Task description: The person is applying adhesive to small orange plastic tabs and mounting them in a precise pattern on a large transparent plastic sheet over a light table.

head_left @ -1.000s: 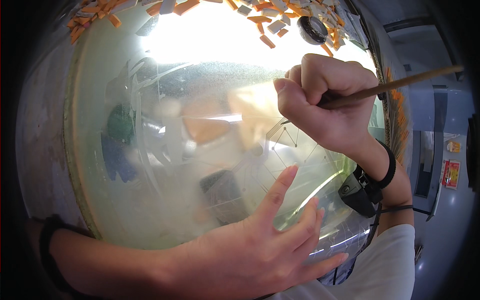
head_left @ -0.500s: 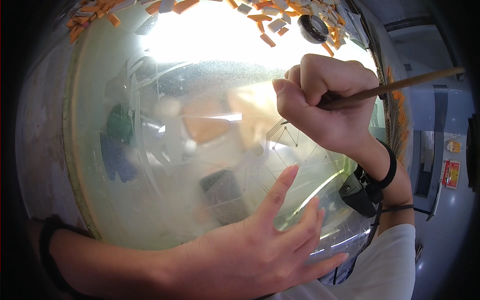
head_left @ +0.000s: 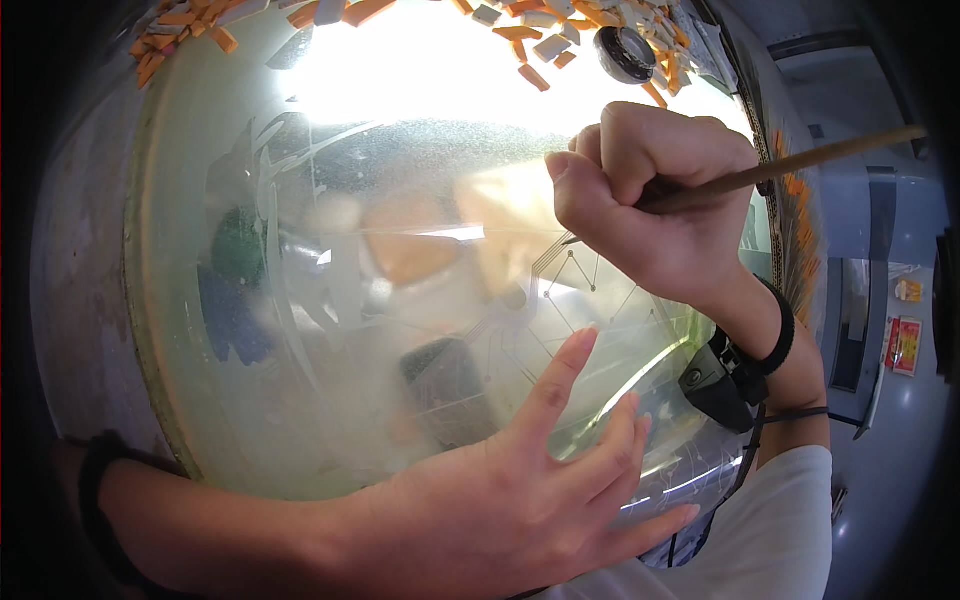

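A slim wooden-handled tool (head_left: pixel 800 163) is gripped in my right hand (head_left: pixel 665 195), the fist curled around it. Its handle sticks out to the right, and a fine dark tip shows below the thumb, at the lines of a thin circuit-like pattern (head_left: pixel 553 262). The pattern lies on a clear, shiny sheet (head_left: pixel 350 345) over a lit glass surface. My left hand (head_left: pixel 550 480) rests at the sheet's near side with fingers spread, its index fingertip close to the pattern's lower lines. Whether the tip touches the sheet I cannot tell.
Many small orange and white blocks (head_left: pixel 550 47) lie along the far edge, with a round black-rimmed object (head_left: pixel 625 54) among them. A small black camera-like device (head_left: pixel 715 385) sits at my right wrist. Bright glare covers the far part of the glass.
My right hand has shifted very slightly, and the outer end of the tool's handle has tipped a little toward the far side. The left hand stays in place.
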`<state>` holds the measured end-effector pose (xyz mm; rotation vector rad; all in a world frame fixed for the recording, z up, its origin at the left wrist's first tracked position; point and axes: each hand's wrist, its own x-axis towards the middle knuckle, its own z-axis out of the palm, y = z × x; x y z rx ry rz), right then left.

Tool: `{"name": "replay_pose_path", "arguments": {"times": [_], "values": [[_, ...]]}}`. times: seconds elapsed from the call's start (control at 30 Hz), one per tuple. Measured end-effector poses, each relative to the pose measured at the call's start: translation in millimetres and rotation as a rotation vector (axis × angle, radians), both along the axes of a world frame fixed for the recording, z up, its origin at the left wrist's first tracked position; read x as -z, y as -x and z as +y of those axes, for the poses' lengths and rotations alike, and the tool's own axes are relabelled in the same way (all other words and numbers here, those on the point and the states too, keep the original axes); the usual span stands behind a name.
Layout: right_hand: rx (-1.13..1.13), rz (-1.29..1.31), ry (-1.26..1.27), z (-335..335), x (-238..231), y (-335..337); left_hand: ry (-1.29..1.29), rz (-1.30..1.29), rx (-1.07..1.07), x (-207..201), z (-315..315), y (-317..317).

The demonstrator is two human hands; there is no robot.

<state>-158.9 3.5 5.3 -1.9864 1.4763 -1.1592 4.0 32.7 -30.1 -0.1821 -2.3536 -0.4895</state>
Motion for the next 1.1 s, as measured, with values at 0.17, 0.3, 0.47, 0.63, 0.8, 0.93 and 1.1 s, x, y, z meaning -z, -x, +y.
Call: {"name": "replay_pose_path", "arguments": {"times": [0.17, 0.3, 0.47, 0.63, 0.8, 0.93, 1.1], "values": [[-0.020, 0.014, 0.011, -0.3, -0.5, 0.3, 0.007, -0.010, 0.003, -4.2, -0.8, -2.7], [-0.027, 0.006, 0.007, -0.8, -1.1, 0.4, -0.112, -0.057, 0.049, -5.1, -1.2, -2.4], [-0.026, 0.039, 0.026, -0.4, -1.4, 2.3, -0.246, -0.094, 0.092, -12.2, -1.1, -4.7], [-0.029, 0.014, 0.014, 0.3, -2.5, 2.3, 0.008, 0.000, -0.002, -4.6, -0.4, -0.1], [-0.033, 0.031, 0.021, -0.7, -5.8, 3.0, -0.159, -0.088, 0.079, -15.3, -3.2, -3.5], [0.011, -0.070, -0.023, -0.6, -4.1, 4.2, 0.019, -0.221, 0.154, -28.5, -17.0, -7.0], [0.131, -0.249, -0.153, -4.3, -10.3, 4.5, 0.221, -0.317, 0.263, -42.1, -30.9, -10.4]]}}
